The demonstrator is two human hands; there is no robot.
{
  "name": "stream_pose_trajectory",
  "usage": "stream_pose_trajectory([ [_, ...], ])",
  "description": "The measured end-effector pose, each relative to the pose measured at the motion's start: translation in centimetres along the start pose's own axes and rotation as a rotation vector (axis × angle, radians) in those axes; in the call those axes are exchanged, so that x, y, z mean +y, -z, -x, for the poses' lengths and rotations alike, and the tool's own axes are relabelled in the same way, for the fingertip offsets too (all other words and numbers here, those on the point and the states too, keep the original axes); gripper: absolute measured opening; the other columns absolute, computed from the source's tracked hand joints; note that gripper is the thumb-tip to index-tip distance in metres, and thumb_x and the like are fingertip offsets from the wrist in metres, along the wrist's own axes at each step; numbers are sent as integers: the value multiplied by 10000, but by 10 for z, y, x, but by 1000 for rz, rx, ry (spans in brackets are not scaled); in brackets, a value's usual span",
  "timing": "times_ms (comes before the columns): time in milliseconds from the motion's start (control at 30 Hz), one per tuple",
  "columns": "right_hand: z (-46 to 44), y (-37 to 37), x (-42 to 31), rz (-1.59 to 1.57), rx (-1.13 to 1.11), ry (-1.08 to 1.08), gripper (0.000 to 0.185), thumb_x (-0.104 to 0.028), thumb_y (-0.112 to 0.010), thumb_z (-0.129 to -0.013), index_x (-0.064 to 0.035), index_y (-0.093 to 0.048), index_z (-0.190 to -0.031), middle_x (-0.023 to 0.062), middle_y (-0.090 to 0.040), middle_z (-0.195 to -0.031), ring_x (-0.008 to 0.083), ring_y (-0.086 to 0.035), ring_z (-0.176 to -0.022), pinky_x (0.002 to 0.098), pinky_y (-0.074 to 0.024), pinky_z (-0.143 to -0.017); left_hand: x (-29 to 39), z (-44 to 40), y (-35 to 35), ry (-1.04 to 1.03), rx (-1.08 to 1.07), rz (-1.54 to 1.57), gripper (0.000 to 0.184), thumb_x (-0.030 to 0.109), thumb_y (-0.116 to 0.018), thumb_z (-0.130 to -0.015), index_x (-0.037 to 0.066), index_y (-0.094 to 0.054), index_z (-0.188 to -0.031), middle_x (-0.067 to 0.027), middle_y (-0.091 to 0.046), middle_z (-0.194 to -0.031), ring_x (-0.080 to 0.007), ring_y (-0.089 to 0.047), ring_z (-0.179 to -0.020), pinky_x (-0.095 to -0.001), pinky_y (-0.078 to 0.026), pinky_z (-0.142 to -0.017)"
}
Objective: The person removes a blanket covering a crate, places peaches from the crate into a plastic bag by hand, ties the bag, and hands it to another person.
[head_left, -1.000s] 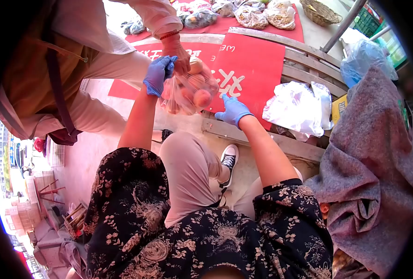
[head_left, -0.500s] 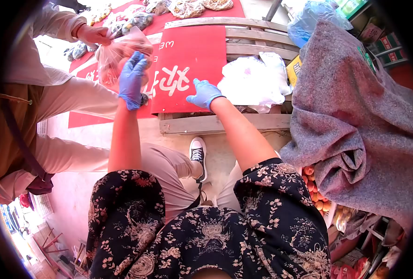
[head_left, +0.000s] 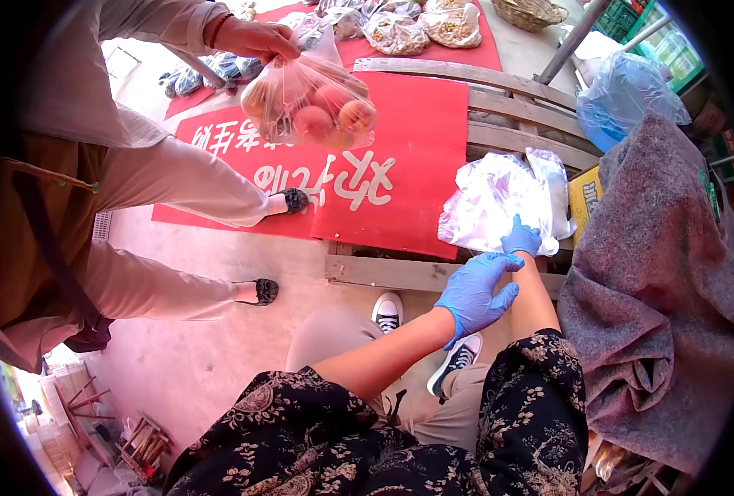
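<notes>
My right hand (head_left: 522, 238), in a blue glove, is at the front edge of a pile of white plastic bags (head_left: 503, 194) on the wooden slats. Its index finger points out over the bags; the other fingers are partly hidden. Just in front of that wrist is my left hand (head_left: 476, 296), also gloved in blue, fingers stretched out to the right and thumb apart, holding nothing. Over to the left, another person's hand (head_left: 255, 39) grips the top of a clear plastic bag (head_left: 313, 103) with several round reddish fruits inside, hanging above a red mat.
The red mat (head_left: 429, 165) with white writing covers part of the slatted wooden pallet (head_left: 383, 270). A grey blanket (head_left: 631, 306) drapes a stack at right, beside a yellow box (head_left: 584, 198) and blue plastic bag (head_left: 631, 95). The other person's legs (head_left: 168, 178) stand at left.
My left hand has left the fruit bag and swung right, near my right wrist. My right hand has moved right onto the white bags. The other person now holds the fruit bag alone.
</notes>
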State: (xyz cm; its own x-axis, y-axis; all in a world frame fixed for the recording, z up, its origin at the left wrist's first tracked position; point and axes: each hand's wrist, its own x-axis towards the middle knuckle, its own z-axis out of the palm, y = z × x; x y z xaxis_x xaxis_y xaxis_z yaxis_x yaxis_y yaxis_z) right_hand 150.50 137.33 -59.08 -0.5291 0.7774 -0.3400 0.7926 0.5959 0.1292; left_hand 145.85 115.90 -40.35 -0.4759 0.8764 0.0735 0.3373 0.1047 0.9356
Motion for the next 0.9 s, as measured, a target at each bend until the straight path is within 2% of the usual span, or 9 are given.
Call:
stream_pose_trajectory([
  [33,-7,-10,4,8,-58,24,316,-257,-530,-762,-120,-593,-1040,100,-596,-1034,323,-518,-1018,405,-437,-820,0,-1,-4,40,-21,31,314,172,-566,-768,80,-539,-1067,-135,-545,-1045,-298,-516,-978,-357,-410,-844],
  [167,-10,-44,14,-126,237,2,164,-188,-516,-738,-111,-661,-738,117,-637,-784,293,-615,-759,390,-486,-667,10,0,-20,10,-55,89,303,174,-567,-768,87,-546,-1058,-128,-547,-1036,-300,-522,-950,-368,-408,-844],
  [333,14,-4,31,-756,346,-61,206,-262,-632,-702,-57,-634,-727,139,-628,-745,294,-601,-679,376,-467,-641,33,9,-39,-18,-108,152,300,187,-576,-765,89,-554,-1047,-127,-543,-1045,-301,-509,-973,-370,-400,-852],
  [400,30,21,36,-921,404,-138,205,-221,-644,-741,-22,-597,-737,103,-620,-698,203,-571,-631,313,-451,-618,41,15,-45,-75,-106,127,301,193,-581,-762,90,-556,-1044,-131,-540,-1053,-305,-500,-989,-372,-391,-862],
  [467,40,37,47,-1229,640,-17,163,-169,-626,-777,-20,-568,-807,59,-598,-725,151,-539,-653,276,-440,-614,48,20,-50,-140,-106,92,303,200,-585,-759,90,-558,-1040,-136,-537,-1064,-311,-490,-1005,-375,-381,-875],
  [533,40,48,69,-1362,549,-4,149,-145,-614,-799,-20,-543,-839,30,-550,-741,101,-475,-647,240,-426,-613,54,26,-50,-129,-74,99,309,208,-589,-757,85,-560,-1039,-141,-533,-1082,-314,-483,-1019,-378,-371,-890],
  [700,105,138,72,-2129,379,-102,135,-105,-526,-844,-75,-500,-973,63,-543,-892,198,-544,-805,362,-481,-731,34,32,-49,-43,8,58,359,215,-591,-762,57,-548,-1082,-144,-535,-1110,-287,-501,-1042,-353,-384,-903],
  [767,119,145,80,-2328,302,78,159,-95,-492,-855,-79,-480,-1013,91,-538,-954,254,-543,-881,437,-473,-776,28,32,-45,162,-27,225,440,231,-590,-782,12,-493,-1151,-154,-543,-1114,-247,-531,-1018,-329,-417,-864],
  [900,169,167,67,-2583,214,331,170,-111,-460,-871,-65,-485,-1033,145,-525,-1067,315,-529,-972,510,-432,-857,30,32,-22,162,52,84,776,343,-659,-703,-24,-304,-1287,-214,-399,-1258,-301,-393,-1174,-345,-314,-978],
])
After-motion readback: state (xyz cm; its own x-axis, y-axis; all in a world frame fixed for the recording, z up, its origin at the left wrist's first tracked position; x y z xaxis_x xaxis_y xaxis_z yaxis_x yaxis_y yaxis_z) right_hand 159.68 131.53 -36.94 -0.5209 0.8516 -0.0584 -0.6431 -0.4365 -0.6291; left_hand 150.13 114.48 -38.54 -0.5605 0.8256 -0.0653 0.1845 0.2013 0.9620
